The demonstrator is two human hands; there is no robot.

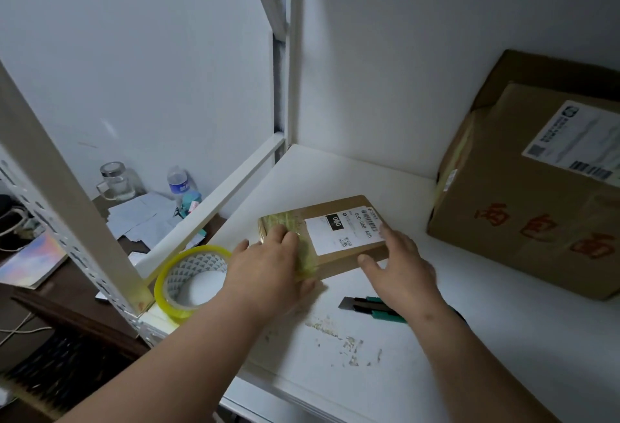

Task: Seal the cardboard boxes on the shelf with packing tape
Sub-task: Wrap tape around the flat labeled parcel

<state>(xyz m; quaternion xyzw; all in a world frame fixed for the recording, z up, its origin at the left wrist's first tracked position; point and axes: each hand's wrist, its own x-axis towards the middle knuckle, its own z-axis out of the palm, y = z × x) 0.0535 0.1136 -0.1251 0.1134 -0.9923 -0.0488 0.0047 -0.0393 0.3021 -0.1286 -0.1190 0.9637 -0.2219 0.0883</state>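
A small flat cardboard box (335,218) with a white shipping label lies on the white shelf (385,338). A strip of yellowish clear tape runs over its left end. My left hand (268,265) lies flat on that taped end, fingers straight, pressing the tape down. My right hand (399,265) rests with spread fingers on the box's near right edge. A roll of yellowish packing tape (188,281) stands at the shelf's left edge, just left of my left hand. A large cardboard box (536,194) with red characters and a label fills the right of the shelf.
A green and black utility knife (372,308) lies on the shelf under my right wrist, blade out. White shelf posts (63,194) rise at the left. Beyond them a lower desk holds a glass mug (115,182), a water bottle (177,181) and papers.
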